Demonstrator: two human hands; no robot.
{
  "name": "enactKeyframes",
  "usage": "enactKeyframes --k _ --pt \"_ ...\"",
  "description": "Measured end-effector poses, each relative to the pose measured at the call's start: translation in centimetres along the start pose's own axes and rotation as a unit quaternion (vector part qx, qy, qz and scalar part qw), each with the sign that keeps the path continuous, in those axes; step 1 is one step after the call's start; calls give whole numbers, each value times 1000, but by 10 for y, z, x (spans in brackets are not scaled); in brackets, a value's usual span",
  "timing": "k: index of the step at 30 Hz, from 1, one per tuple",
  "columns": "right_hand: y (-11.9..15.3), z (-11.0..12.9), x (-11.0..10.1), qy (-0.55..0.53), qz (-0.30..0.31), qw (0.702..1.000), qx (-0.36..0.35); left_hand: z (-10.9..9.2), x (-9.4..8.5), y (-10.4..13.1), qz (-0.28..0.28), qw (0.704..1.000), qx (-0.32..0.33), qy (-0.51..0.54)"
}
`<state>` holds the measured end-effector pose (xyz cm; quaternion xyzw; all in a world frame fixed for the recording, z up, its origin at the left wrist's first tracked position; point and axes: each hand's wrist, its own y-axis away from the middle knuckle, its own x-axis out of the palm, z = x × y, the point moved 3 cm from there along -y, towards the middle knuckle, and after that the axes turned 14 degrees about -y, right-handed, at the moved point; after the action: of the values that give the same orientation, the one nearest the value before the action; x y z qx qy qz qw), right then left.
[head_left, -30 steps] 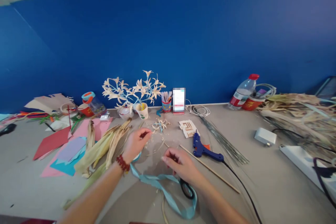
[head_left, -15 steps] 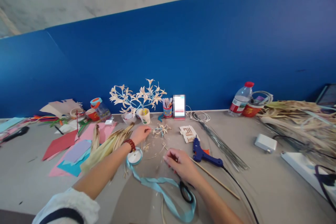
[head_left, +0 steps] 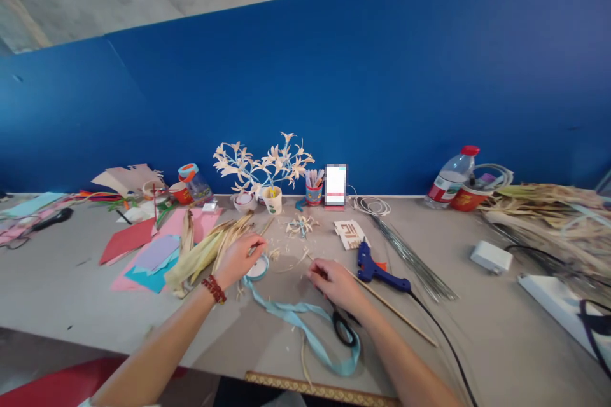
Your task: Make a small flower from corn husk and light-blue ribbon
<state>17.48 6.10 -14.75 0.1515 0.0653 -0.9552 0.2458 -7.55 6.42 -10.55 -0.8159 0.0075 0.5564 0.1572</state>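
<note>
My left hand (head_left: 240, 259), with a beaded bracelet at the wrist, is closed in a pinch beside the dried corn husks (head_left: 205, 254) and the roll of light-blue ribbon (head_left: 260, 269). Whatever its fingertips hold is hidden; a thin tan strip (head_left: 268, 226) shows just beyond them. My right hand (head_left: 334, 283) has its fingers curled together, with the contents hidden. Beneath it lie black-handled scissors (head_left: 344, 329), their blades partly covered. Loose light-blue ribbon (head_left: 305, 334) curves across the table between my arms. Small husk flowers (head_left: 301, 226) lie beyond my hands.
A blue glue gun (head_left: 377, 271), a thin wooden stick (head_left: 396, 315) and a bundle of wires (head_left: 415, 261) lie right. Behind stand a cup (head_left: 273, 201) with husk flowers, a pen holder (head_left: 314, 194) and a phone (head_left: 335, 186). Coloured paper (head_left: 126, 240) lies left.
My left hand has drawn back toward me, away from the small husk flowers, and now partly covers the ribbon roll. The right hand stays above the scissors. The view has shifted slightly.
</note>
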Motion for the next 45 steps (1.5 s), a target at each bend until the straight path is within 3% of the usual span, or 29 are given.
enactKeyframes --k 6,12,22,24,27,30,34,39,45 --pt "-1 -5 12 52 26 998 3 10 17 35 19 994 57 -97" --pt "1 -2 13 102 38 994 -10 24 34 46 22 992 9 -123" --pt "3 2 17 189 66 979 -20 20 30 56 23 993 26 -112" --pt "3 2 17 188 69 980 -19 25 22 53 9 996 21 -89" --pt "4 3 17 186 74 980 -14 40 4 39 -30 995 -47 -88" --pt "4 4 17 193 80 978 -10 52 -6 17 15 979 -117 -164" --pt "5 6 17 195 86 977 -10 54 3 -7 65 969 -125 -202" --pt "6 6 17 206 88 974 -18 47 18 -17 111 956 -130 -239" --pt "6 8 14 194 86 977 -25 36 -12 0 98 959 -99 -245"
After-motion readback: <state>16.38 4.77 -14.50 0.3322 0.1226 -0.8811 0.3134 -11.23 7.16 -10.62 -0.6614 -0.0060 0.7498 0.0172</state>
